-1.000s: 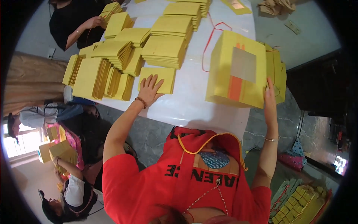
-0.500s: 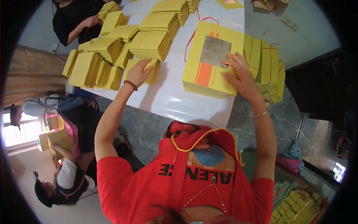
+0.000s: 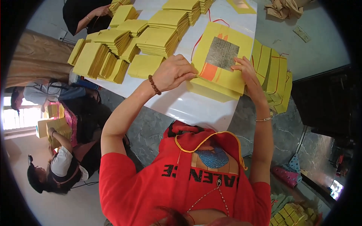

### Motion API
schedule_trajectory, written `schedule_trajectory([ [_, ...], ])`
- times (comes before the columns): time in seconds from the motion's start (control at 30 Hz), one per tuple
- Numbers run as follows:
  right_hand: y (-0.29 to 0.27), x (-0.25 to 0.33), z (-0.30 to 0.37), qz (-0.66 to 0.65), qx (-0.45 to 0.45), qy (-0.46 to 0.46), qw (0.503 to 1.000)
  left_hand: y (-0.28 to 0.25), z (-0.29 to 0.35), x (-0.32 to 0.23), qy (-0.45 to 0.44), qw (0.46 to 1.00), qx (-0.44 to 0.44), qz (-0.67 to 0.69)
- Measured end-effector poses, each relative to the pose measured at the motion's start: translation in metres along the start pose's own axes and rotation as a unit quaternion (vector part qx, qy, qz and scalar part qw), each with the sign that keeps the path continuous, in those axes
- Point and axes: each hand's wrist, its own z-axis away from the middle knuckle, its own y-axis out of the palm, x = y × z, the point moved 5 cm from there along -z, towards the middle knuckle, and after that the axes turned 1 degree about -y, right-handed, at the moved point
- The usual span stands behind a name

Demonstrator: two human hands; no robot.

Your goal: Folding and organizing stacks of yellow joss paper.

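Note:
A thick stack of yellow paper [image 3: 215,90] lies on the white-covered table [image 3: 177,103] in front of me. Its top sheets carry a silver-grey square [image 3: 223,52] and an orange patch [image 3: 208,70]. Fingers of my left hand [image 3: 174,73] pinch the near left corner of the top sheets. On the right side, my right hand [image 3: 252,79] has its bent fingers over the edge beside the grey square, with the thumb mostly hidden. Along the near side, the upper layer looks slightly raised from the sheets below. A red string [image 3: 195,45] lies along the stack's left side.
Several folded yellow paper piles [image 3: 158,37] cover the table's left half, one small bundle [image 3: 145,66] beside my left wrist. String-tied yellow bundles [image 3: 277,71] stand off the right edge. A co-worker's hand [image 3: 101,10] is at the far left; another person [image 3: 66,162] handles yellow paper farther left.
My left hand has left the small yellow bundle and moved right to the big stack's near left corner. My right hand has shifted slightly and grips the right edge.

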Motion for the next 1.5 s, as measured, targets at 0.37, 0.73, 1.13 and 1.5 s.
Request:
schedule_trajectory([
  [0.37, 0.004, -0.004, 0.001, -0.022, -0.071, 0.042, 0.996, 0.000, -0.020, 0.021, -0.031, 0.987, 0.059, 0.146],
  [0.73, 0.004, 0.011, -0.003, -0.002, -0.058, 0.037, 0.998, 0.006, -0.028, 0.037, -0.104, 0.945, 0.144, 0.275],
  [1.13, 0.003, 0.009, 0.004, -0.027, -0.079, 0.066, 0.994, 0.011, -0.040, 0.043, -0.126, 0.910, 0.223, 0.325],
  [1.5, 0.003, 0.007, 0.001, -0.074, -0.073, 0.085, 0.991, 0.012, -0.041, 0.043, -0.152, 0.888, 0.249, 0.354],
])
